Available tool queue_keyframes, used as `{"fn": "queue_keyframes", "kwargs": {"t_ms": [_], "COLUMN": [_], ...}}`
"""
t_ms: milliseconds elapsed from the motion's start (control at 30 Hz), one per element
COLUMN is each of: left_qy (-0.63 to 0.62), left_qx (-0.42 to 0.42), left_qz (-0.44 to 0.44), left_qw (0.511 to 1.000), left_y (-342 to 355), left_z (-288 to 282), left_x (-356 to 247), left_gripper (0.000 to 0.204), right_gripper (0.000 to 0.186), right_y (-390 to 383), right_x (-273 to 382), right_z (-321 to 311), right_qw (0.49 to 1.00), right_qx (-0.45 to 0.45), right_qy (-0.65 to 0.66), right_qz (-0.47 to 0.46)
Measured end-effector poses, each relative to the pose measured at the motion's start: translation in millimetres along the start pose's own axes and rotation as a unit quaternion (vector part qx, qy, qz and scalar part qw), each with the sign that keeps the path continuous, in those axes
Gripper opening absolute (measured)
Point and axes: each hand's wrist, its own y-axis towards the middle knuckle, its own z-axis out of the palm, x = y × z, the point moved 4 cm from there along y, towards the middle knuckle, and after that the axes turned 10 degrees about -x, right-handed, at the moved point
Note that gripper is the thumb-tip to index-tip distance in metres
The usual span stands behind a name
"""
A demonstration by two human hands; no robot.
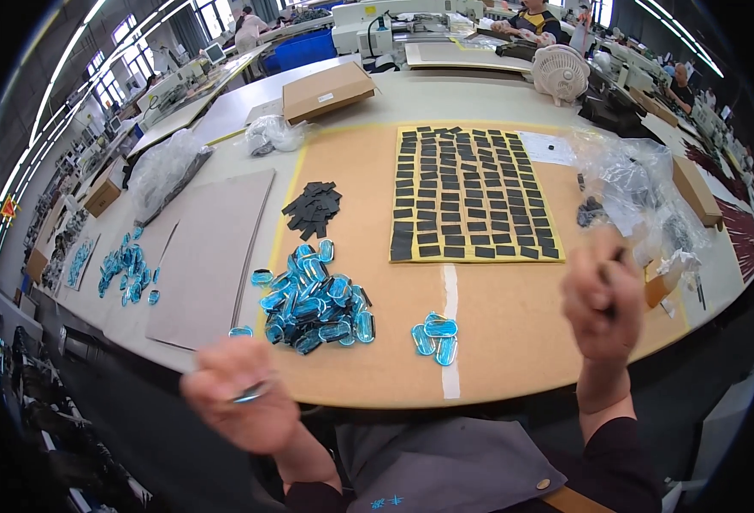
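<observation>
My left hand is closed in the air by the table's near edge, blurred by motion. A small shiny piece with a bluish rim shows in its fingers. Raised over the right side of the table, my right hand is also closed. Something dark shows between its fingers, too blurred to name. A large heap of shiny blue oval patches lies left of centre, with a few more blue patches in a small cluster to its right. Behind the heap is a pile of black rectangular pieces.
A yellow-edged board carries rows of black rectangles. Clear plastic bags and an amber bottle lie at right. Grey sheets and more blue patches are at left. A cardboard box and fan stand behind.
</observation>
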Motion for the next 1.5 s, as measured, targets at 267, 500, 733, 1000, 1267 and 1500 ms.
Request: {"fn": "queue_keyframes", "kwargs": {"t_ms": [267, 500, 733, 1000, 1267, 1500], "left_qy": [0.037, 0.203, 0.427, 0.472, 0.462, 0.335], "left_qx": [0.033, 0.046, 0.261, 0.265, 0.302, 0.281], "left_qz": [0.273, -0.442, -0.17, -0.165, -0.202, -0.282], "left_qw": [0.961, 0.872, 0.849, 0.824, 0.809, 0.854], "left_y": [27, -137, -154, -171, -194, -199], "left_z": [60, -32, -6, -19, 0, 20], "left_x": [-76, 119, 132, 122, 135, 160], "left_gripper": [0.016, 0.02, 0.03, 0.036, 0.047, 0.044], "right_gripper": [0.004, 0.029, 0.03, 0.029, 0.031, 0.025], "right_y": [-18, -12, -32, -44, -56, -52], "right_x": [89, -153, -201, -202, -199, -199], "right_z": [96, -29, -104, -102, -99, -94], "right_qw": [0.954, 0.926, 0.933, 0.938, 0.926, 0.939], "right_qx": [0.111, 0.005, -0.069, -0.026, 0.01, -0.054], "right_qy": [-0.113, -0.049, -0.1, -0.334, -0.365, -0.336], "right_qz": [-0.254, 0.375, 0.339, 0.084, 0.097, 0.037]}}
